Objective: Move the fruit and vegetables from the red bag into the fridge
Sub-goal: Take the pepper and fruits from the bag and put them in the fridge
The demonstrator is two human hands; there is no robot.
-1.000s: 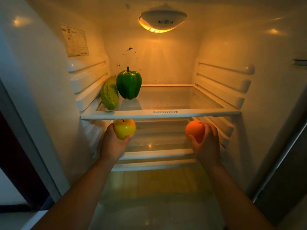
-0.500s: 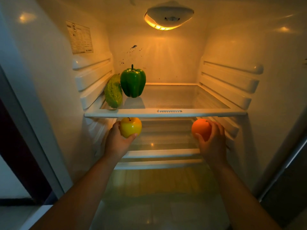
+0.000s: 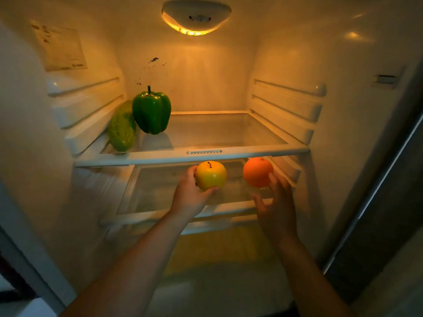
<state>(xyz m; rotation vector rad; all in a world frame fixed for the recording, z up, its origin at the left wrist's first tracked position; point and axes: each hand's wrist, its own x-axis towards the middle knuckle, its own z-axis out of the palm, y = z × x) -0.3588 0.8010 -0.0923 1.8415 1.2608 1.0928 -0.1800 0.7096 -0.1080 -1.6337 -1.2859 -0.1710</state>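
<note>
My left hand [image 3: 190, 195] grips a yellow apple [image 3: 210, 176] just under the front rim of the upper glass shelf [image 3: 251, 151], thumb below the fruit. An orange [image 3: 257, 172] sits to its right over the lower glass shelf [image 3: 160, 191]. My right hand [image 3: 274, 202] has straight fingers touching the orange's right side, with the thumb spread apart below it. A green bell pepper [image 3: 151, 114] stands upright at the back left of the upper shelf, and a bumpy green gourd [image 3: 122, 129] leans beside it against the left wall.
The fridge lamp [image 3: 195, 18] glows at the top. Ribbed shelf rails line the left wall [image 3: 87, 110] and the right wall [image 3: 288, 106]. The right part of the upper shelf is bare glass. A drawer cover [image 3: 217, 248] lies below the lower shelf.
Both hands moved deeper under the upper shelf. The apple shifted right toward the middle. My right hand's fingers uncurled from the orange and the thumb came away from it.
</note>
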